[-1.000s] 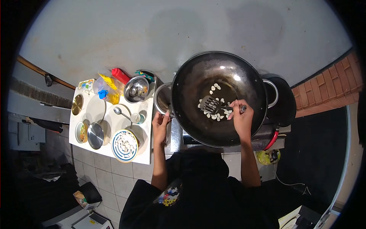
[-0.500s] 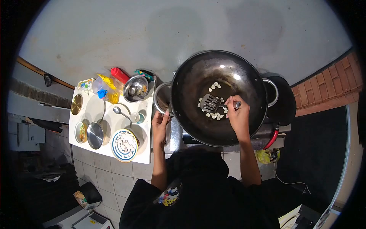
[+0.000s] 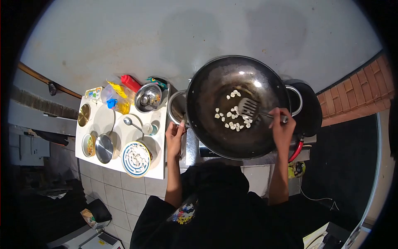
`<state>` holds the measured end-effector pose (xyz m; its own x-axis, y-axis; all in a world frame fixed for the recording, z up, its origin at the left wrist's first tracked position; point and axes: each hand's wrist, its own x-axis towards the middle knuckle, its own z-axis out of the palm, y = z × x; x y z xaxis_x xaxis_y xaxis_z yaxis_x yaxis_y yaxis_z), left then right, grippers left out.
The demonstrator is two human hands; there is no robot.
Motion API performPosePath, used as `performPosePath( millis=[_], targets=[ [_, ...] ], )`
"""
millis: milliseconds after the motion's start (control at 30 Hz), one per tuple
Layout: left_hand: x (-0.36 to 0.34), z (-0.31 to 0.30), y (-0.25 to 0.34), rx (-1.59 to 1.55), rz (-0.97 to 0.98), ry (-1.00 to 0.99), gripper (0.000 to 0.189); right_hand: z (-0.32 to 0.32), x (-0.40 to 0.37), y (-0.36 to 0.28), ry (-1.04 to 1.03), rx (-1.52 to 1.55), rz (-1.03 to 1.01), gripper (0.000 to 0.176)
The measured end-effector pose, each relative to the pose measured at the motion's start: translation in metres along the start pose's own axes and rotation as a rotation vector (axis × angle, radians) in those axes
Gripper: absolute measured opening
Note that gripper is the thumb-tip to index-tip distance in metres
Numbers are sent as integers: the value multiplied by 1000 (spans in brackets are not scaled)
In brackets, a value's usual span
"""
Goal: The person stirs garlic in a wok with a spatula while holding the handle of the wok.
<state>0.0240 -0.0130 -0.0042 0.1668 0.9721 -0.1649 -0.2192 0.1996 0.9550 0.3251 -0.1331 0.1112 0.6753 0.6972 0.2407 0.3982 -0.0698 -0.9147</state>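
Note:
A large dark wok (image 3: pixel 219 143) fills the middle of the view, with pale sliced pieces (image 3: pixel 234 125), perhaps garlic, scattered over its bottom. My right hand (image 3: pixel 282 126), over the wok's right side, is closed round the handle of a slotted spatula (image 3: pixel 248 107). The spatula's blade points left, over the upper right of the pieces. At the wok's left, my left hand (image 3: pixel 174 139) grips the lower end of the loop-shaped wok handle (image 3: pixel 172 103), thumb up against it.
Left of the stove, a white table (image 3: pixel 118 162) bears a blue-striped plate of pale pieces (image 3: pixel 137 159), a steel bowl (image 3: pixel 148 98), an oil bottle (image 3: pixel 121 106), a red bottle (image 3: pixel 131 83), a spoon (image 3: pixel 132 123) and small bowls. A black lid or pan (image 3: pixel 309 110) lies right of the wok.
My right hand has moved right with the spatula, and its blade has gone from the left of the pieces to their upper right. Some pieces have shifted. My left hand stays at the handle.

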Motion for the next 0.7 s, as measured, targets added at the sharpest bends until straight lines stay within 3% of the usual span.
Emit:
performPosePath(
  millis=[200, 467, 533, 700],
  targets=[
    [0, 3, 2, 7, 6, 14, 15, -33, 8, 8, 87, -228, -68, 22],
    [-1, 7, 6, -11, -3, 19, 16, -27, 4, 18, 41, -275, -47, 21],
    [-2, 7, 4, -1, -3, 26, 17, -17, 1, 15, -10, -98, 54, 20],
    [-1, 5, 1, 2, 14, 9, 16, -9, -2, 15, -81, 122, 14, 21]
  ],
)
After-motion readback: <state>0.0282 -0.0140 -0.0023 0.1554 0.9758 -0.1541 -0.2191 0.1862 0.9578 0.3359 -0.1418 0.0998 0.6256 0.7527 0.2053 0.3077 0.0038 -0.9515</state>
